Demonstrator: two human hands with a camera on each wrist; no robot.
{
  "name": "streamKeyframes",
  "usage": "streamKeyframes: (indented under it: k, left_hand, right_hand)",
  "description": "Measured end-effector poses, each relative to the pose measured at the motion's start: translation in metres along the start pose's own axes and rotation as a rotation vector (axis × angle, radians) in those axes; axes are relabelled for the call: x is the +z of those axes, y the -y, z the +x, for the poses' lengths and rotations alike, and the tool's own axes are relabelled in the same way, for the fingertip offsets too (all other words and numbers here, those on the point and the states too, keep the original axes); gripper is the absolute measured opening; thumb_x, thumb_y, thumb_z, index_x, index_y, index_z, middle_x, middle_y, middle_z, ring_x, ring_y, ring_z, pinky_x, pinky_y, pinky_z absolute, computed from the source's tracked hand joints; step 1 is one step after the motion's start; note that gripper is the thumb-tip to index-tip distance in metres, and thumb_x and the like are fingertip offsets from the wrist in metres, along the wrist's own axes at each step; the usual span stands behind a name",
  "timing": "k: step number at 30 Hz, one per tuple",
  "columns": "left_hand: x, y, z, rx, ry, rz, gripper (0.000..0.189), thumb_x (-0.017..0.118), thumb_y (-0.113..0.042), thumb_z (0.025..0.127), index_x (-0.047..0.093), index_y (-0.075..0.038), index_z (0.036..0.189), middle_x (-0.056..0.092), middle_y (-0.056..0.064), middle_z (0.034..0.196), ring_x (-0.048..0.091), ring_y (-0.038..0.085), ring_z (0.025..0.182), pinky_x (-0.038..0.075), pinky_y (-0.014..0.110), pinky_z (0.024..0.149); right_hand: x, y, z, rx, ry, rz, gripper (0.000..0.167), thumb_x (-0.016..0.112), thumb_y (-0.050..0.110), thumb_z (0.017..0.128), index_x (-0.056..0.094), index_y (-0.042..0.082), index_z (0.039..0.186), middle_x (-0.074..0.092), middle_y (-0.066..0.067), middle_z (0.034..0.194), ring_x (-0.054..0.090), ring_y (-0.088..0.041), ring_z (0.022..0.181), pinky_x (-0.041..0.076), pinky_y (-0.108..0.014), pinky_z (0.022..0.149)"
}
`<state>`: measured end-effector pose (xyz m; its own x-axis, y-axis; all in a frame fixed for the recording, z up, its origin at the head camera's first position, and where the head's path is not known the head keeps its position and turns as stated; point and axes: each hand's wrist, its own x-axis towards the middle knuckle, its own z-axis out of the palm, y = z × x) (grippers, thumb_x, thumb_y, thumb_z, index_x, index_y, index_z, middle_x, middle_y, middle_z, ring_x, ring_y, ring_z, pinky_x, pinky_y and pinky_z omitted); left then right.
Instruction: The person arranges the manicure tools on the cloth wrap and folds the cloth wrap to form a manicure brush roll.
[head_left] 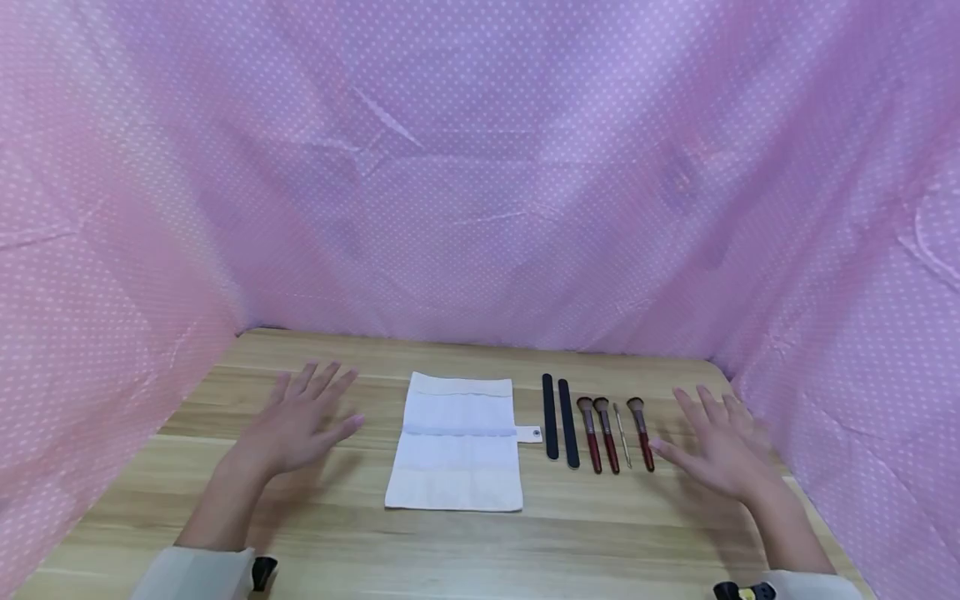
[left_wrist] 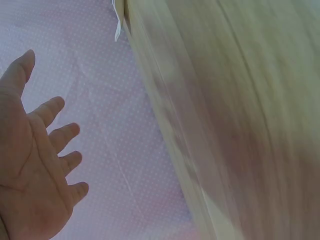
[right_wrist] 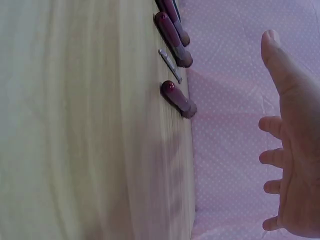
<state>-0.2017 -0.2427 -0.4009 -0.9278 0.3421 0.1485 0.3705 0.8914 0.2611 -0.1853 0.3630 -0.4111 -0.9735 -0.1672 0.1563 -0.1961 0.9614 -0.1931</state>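
Note:
My left hand hovers over the table left of a white cloth pouch, fingers spread and holding nothing. The pouch lies unfolded, a snap tab sticking out on its right. Beside the tab lie two black nail files. Farther right are two makeup brushes with dark red handles, a thin metal tool and a third brush. My right hand is held above the table just right of that brush, fingers apart, with nothing in it; the right wrist view shows its palm.
The wooden table has pink polka-dot cloth hanging behind it and on both sides. Dark straps or devices sit at the wrists, by the light sleeves.

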Motion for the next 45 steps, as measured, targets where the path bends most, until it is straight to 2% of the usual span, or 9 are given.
streamKeyframes:
  k: [4, 12, 16, 20, 25, 29, 35, 38, 45]
  left_hand:
    - [0.005, -0.002, 0.008, 0.021, 0.014, -0.023, 0.075, 0.046, -0.06, 0.103, 0.033, -0.014, 0.161, 0.027, 0.023, 0.164, 0.013, 0.052, 0.151, 0.001, 0.07, 0.116]
    - [0.02, -0.01, 0.024, 0.067, 0.042, -0.026, 0.069, 0.05, -0.055, 0.104, 0.041, -0.012, 0.157, 0.038, 0.022, 0.159, 0.026, 0.052, 0.147, 0.012, 0.073, 0.113]
    - [0.029, -0.015, 0.034, 0.098, 0.064, -0.044, 0.063, 0.055, -0.047, 0.104, 0.044, -0.011, 0.154, 0.042, 0.022, 0.157, 0.031, 0.05, 0.145, 0.017, 0.072, 0.114]
    - [0.037, -0.02, 0.042, 0.109, 0.097, -0.042, 0.059, 0.057, -0.044, 0.104, 0.051, -0.007, 0.149, 0.047, 0.023, 0.152, 0.037, 0.049, 0.142, 0.022, 0.071, 0.112]
    - [0.044, -0.026, 0.052, 0.115, 0.122, -0.055, 0.049, 0.063, -0.038, 0.101, 0.061, -0.007, 0.139, 0.059, 0.017, 0.14, 0.05, 0.044, 0.132, 0.033, 0.068, 0.107]
    - [0.048, -0.031, 0.061, 0.126, 0.139, -0.088, 0.036, 0.071, -0.031, 0.097, 0.07, -0.009, 0.126, 0.065, 0.008, 0.121, 0.061, 0.031, 0.112, 0.045, 0.057, 0.098]
    - [0.05, -0.035, 0.071, 0.11, 0.201, -0.218, 0.019, 0.076, -0.015, 0.092, 0.074, -0.007, 0.108, 0.061, -0.003, 0.092, 0.056, 0.013, 0.085, 0.05, 0.038, 0.082]
    - [0.053, -0.034, 0.074, 0.125, 0.222, -0.298, 0.01, 0.076, -0.008, 0.091, 0.073, -0.006, 0.1, 0.062, -0.004, 0.085, 0.055, 0.012, 0.08, 0.05, 0.034, 0.078]
    - [0.056, -0.026, 0.075, 0.066, 0.28, -0.43, 0.009, 0.077, -0.003, 0.09, 0.073, -0.01, 0.092, 0.062, -0.003, 0.082, 0.056, 0.014, 0.079, 0.049, 0.031, 0.071]
  right_hand:
    - [-0.001, 0.008, 0.012, -0.024, 0.007, -0.007, 0.094, 0.055, 0.068, 0.095, 0.025, 0.009, 0.162, 0.02, -0.037, 0.16, 0.01, -0.07, 0.14, 0.002, -0.087, 0.1]
    - [0.008, 0.034, 0.047, -0.08, 0.012, -0.084, 0.092, 0.05, 0.074, 0.094, 0.031, 0.013, 0.16, 0.033, -0.026, 0.159, 0.024, -0.057, 0.143, 0.016, -0.085, 0.101]
    - [0.014, 0.052, 0.063, -0.12, 0.027, -0.059, 0.089, 0.049, 0.073, 0.095, 0.035, 0.013, 0.159, 0.039, -0.022, 0.157, 0.028, -0.053, 0.144, 0.017, -0.083, 0.103]
    - [0.019, 0.071, 0.076, -0.157, 0.047, -0.027, 0.083, 0.056, 0.065, 0.096, 0.038, 0.012, 0.157, 0.042, -0.022, 0.156, 0.03, -0.052, 0.143, 0.02, -0.081, 0.104]
    - [0.026, 0.091, 0.091, -0.185, 0.094, 0.013, 0.079, 0.059, 0.058, 0.098, 0.037, 0.013, 0.159, 0.041, -0.021, 0.157, 0.03, -0.051, 0.144, 0.02, -0.079, 0.106]
    - [0.032, 0.105, 0.101, -0.179, 0.134, 0.03, 0.079, 0.057, 0.059, 0.099, 0.037, 0.012, 0.159, 0.039, -0.021, 0.158, 0.03, -0.051, 0.145, 0.019, -0.079, 0.107]
    - [0.039, 0.121, 0.113, -0.186, 0.18, 0.028, 0.073, 0.06, 0.051, 0.1, 0.039, 0.011, 0.157, 0.041, -0.022, 0.157, 0.034, -0.05, 0.144, 0.024, -0.077, 0.108]
    - [0.043, 0.124, 0.118, -0.201, 0.194, 0.029, 0.068, 0.061, 0.046, 0.101, 0.043, 0.01, 0.155, 0.045, -0.022, 0.153, 0.039, -0.048, 0.141, 0.029, -0.072, 0.108]
    - [0.058, 0.12, 0.128, -0.201, 0.235, 0.049, 0.063, 0.063, 0.038, 0.102, 0.045, 0.006, 0.153, 0.049, -0.023, 0.15, 0.044, -0.044, 0.139, 0.035, -0.067, 0.107]
